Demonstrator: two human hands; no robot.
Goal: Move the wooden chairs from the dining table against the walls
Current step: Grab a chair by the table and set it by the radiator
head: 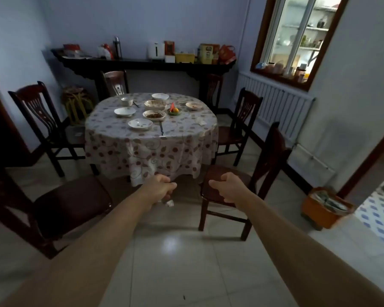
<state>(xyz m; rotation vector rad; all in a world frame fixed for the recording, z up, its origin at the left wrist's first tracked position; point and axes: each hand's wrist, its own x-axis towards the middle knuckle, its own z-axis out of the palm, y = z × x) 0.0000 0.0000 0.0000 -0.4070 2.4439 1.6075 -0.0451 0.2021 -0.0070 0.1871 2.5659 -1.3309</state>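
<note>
Right, both arms out toward the table (151,138): left hand (162,188) is clenched on a small whitish thing, can't tell what, and right hand (228,187) hangs loosely curled w/ nothing in it, just over the seat of the near chair (228,185). No chair gripped yet, so prob. the reach-in step. Next: grab that chair's back, right of the right hand, & haul it to the wall w/ the radiator (277,107); another chair (60,204) sits left of the left hand.

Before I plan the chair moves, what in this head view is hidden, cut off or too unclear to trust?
- Left hand: grips something small and pale; the fingers hide what it is.
- Near-left chair: its back is cut by the left frame edge.
- Far chairs: seats and legs hidden behind the dining table.
- Right hand: contact with the near-right chair is unclear.
</note>
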